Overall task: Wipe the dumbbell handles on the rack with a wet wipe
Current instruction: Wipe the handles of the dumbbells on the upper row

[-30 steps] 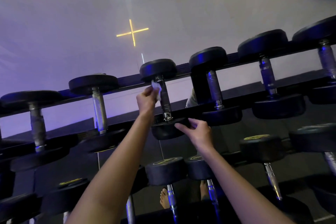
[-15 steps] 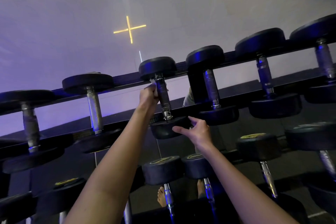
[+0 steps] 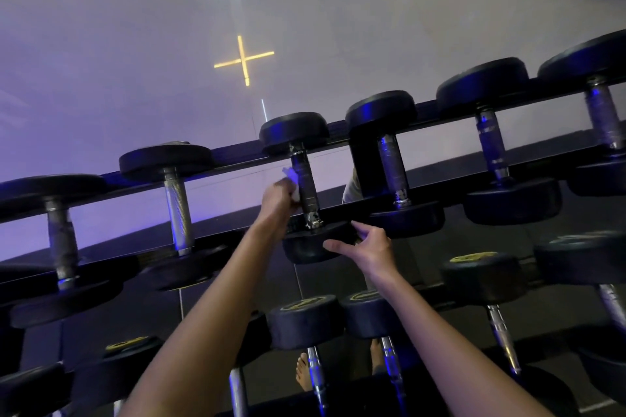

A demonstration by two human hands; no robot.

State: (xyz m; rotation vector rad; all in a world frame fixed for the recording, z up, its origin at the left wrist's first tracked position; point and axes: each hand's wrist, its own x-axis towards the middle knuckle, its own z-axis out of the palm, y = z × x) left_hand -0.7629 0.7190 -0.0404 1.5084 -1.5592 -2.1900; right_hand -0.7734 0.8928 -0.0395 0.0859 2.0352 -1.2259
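Note:
A black dumbbell with a metal handle (image 3: 306, 188) lies across the top tier of the rack (image 3: 342, 208), in the middle of the view. My left hand (image 3: 277, 196) is shut on a white wet wipe (image 3: 292, 178) and presses it against the left side of that handle. My right hand (image 3: 367, 249) rests on the dumbbell's near head (image 3: 310, 247), fingers spread over its rim. Part of the wipe is hidden inside my fist.
Other dumbbells sit on the top tier to the left (image 3: 176, 210) and right (image 3: 393, 167). A lower tier holds more dumbbells (image 3: 305, 322). My bare feet (image 3: 303, 372) show below. A mirror wall with a yellow cross (image 3: 243, 59) stands behind.
My left hand has slid the wipe down the handle from near the far head toward the middle. My right hand stays on the near head.

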